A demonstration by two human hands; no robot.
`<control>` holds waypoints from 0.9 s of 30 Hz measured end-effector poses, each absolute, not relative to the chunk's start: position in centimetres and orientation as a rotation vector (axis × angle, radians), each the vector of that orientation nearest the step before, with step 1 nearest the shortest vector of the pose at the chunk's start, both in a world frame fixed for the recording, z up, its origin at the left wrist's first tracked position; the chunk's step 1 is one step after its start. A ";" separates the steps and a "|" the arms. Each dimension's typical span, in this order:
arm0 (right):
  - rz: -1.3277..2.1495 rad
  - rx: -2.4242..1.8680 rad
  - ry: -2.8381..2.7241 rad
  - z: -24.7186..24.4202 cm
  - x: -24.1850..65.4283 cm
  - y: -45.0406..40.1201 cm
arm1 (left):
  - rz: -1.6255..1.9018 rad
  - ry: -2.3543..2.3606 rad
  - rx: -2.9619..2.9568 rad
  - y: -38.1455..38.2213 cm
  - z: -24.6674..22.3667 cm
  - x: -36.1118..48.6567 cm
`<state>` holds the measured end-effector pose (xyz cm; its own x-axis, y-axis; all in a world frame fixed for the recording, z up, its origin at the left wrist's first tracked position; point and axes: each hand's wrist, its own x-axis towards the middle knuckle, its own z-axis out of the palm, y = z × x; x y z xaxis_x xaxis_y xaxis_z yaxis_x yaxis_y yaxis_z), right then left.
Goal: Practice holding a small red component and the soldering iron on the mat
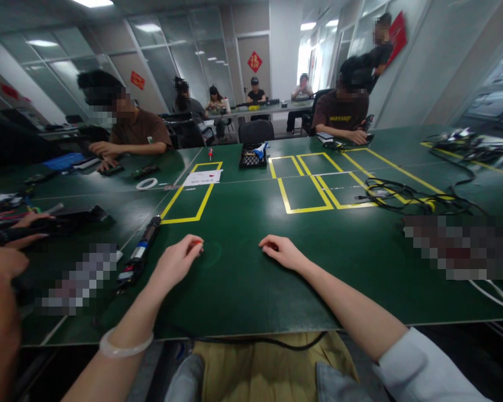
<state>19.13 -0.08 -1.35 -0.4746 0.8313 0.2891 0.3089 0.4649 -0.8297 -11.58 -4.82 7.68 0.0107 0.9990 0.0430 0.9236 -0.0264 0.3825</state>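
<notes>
My left hand [179, 258] is closed in a pinch just above the green table [235, 290]. A small orange-red bit [200, 242] shows at its fingertips, too small to name. To the right, my right hand [283, 252] is held low over the tabletop with fingers curled together; whatever they hold, if anything, is hidden. A gap of bare green surface separates the two hands. Left of my left hand lies a black cylindrical tool [141, 248] with a blue and white band, its cord trailing toward me.
Yellow tape outlines [305, 211] mark the tabletop ahead, with a paper sheet [203, 177] on one. Tangled black cables [385, 195] lie at right. A black tray [252, 156] stands at the far edge. Another person's hand [29, 243] reaches in from the left; co-workers sit opposite.
</notes>
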 end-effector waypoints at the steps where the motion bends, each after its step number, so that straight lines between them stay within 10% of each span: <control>1: 0.965 -0.939 -1.995 -1.4 19.2 -0.1 | 0.499 1.794 2.041 -4.3 7.3 -9.7; 10: 1.338 -0.725 -1.816 -0.8 19.3 0.0 | 0.615 0.986 1.624 -0.4 3.6 0.4; 27: 1.151 -0.860 -1.830 -1.7 19.4 0.3 | 0.683 0.987 1.396 0.0 0.2 0.2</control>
